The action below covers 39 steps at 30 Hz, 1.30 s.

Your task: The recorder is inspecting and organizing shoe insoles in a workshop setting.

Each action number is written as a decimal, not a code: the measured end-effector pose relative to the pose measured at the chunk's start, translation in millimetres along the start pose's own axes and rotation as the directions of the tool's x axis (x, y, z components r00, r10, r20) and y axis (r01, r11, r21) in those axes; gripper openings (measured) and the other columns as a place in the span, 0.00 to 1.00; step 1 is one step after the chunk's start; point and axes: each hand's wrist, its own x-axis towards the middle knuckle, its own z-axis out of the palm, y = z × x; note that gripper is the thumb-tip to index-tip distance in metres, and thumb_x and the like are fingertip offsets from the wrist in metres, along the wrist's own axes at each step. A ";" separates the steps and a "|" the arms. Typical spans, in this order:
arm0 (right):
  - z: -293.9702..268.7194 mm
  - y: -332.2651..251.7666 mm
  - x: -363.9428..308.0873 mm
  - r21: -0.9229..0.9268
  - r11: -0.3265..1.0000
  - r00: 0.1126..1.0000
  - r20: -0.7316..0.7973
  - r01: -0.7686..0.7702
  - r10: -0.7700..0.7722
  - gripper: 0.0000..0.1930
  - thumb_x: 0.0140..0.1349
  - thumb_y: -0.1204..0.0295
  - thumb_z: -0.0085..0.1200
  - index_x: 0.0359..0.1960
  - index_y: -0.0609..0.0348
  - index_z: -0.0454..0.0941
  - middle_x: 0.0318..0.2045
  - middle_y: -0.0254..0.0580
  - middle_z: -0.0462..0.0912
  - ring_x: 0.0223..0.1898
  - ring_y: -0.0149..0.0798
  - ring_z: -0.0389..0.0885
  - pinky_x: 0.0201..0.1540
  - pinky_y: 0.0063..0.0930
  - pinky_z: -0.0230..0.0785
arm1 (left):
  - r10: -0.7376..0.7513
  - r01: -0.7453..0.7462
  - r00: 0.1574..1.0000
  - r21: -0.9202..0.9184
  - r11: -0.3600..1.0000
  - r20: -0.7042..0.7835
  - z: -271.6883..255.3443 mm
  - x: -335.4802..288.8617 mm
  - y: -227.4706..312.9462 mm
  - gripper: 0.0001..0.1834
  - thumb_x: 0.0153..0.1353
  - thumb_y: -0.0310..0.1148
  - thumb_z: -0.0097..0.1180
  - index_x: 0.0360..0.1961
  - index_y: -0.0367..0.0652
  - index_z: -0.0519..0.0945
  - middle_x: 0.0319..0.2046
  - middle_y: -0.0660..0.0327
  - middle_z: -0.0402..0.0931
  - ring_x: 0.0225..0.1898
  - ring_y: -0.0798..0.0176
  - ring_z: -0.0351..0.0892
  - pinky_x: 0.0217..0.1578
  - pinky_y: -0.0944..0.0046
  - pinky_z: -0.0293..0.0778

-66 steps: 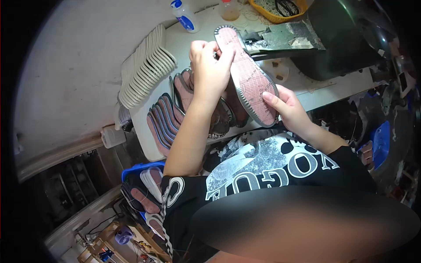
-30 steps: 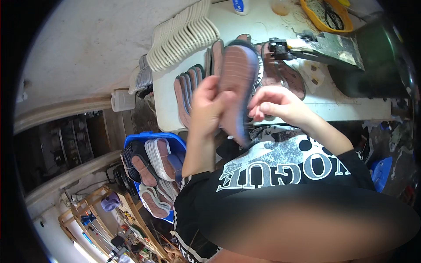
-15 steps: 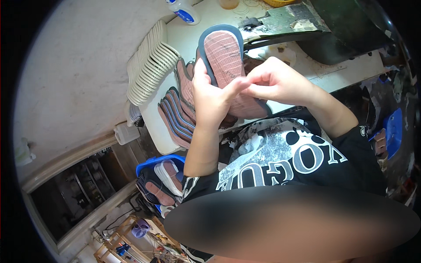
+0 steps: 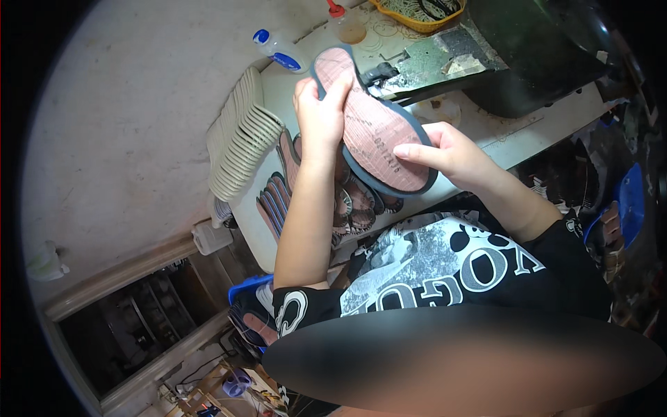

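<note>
A shoe insole (image 4: 372, 125) with a creased pinkish face and a dark grey-blue rim is held up tilted over the table. My left hand (image 4: 321, 115) is closed around its narrow part, thumb lying on the pink face. At the wide end, my right hand (image 4: 448, 156) pinches the edge, thumb on top near dark stamped marks and fingers hidden beneath. Under and beside it on the table are several more pinkish insoles (image 4: 273, 205), some in a row on edge and some overlapping, partly covered by my left arm.
A nested stack of cream soles (image 4: 240, 139) leans by the wall. On the white table (image 4: 514, 135) stand a blue-capped white bottle (image 4: 278, 52), a red-topped bottle (image 4: 347, 28), a yellow basket (image 4: 420, 21) and a green machine (image 4: 438, 59). Blue bins (image 4: 629, 201) flank me.
The insole has turned so its wide end faces me at the lower right. My right hand, earlier pinched close to my left thumb, now grips that end; my left hand has moved up the narrow part.
</note>
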 end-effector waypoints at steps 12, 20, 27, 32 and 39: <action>16.5 1.3 -2.5 0.182 0.977 0.988 -0.093 -0.108 0.126 0.13 0.64 0.65 0.55 0.38 0.67 0.78 0.30 0.43 0.83 0.25 0.30 0.83 0.26 0.16 0.74 | -0.147 0.135 0.983 0.112 0.985 0.107 -6.6 25.0 13.3 0.27 0.49 0.48 0.63 0.29 0.26 0.79 0.34 0.41 0.77 0.40 0.49 0.76 0.44 0.54 0.70; 31.6 -12.5 19.5 0.235 0.970 0.988 -0.131 -0.055 0.087 0.14 0.64 0.63 0.54 0.37 0.65 0.79 0.27 0.41 0.83 0.24 0.28 0.82 0.24 0.15 0.73 | 0.248 -0.613 0.498 0.135 0.779 0.831 -42.8 56.1 55.8 0.33 0.43 0.45 0.71 0.50 0.43 0.76 0.60 0.53 0.66 0.67 0.50 0.53 0.65 0.52 0.51; 42.5 -4.3 22.1 0.249 0.965 0.984 -0.171 0.087 -0.045 0.15 0.65 0.66 0.53 0.44 0.68 0.77 0.34 0.45 0.83 0.32 0.32 0.84 0.34 0.20 0.77 | -0.216 -0.251 0.379 0.325 0.912 0.900 -42.3 71.6 80.4 0.23 0.47 0.43 0.70 0.38 0.38 0.77 0.33 0.65 0.75 0.38 0.71 0.71 0.42 0.71 0.67; 40.9 -10.5 19.5 0.246 0.968 0.988 -0.155 0.058 -0.020 0.15 0.66 0.67 0.52 0.47 0.69 0.76 0.39 0.46 0.82 0.37 0.35 0.84 0.39 0.21 0.78 | -0.227 -0.221 0.421 0.343 0.913 0.878 -50.5 65.8 89.5 0.23 0.51 0.45 0.67 0.38 0.37 0.76 0.32 0.65 0.75 0.38 0.70 0.72 0.42 0.69 0.68; 30.8 -12.0 27.2 0.250 0.967 0.981 -0.193 0.054 -0.005 0.17 0.66 0.64 0.52 0.43 0.70 0.77 0.38 0.47 0.83 0.37 0.36 0.84 0.40 0.22 0.78 | -0.238 -0.115 0.510 0.340 0.933 0.827 -58.6 47.8 80.3 0.19 0.57 0.42 0.63 0.40 0.37 0.76 0.33 0.64 0.76 0.39 0.71 0.73 0.42 0.69 0.70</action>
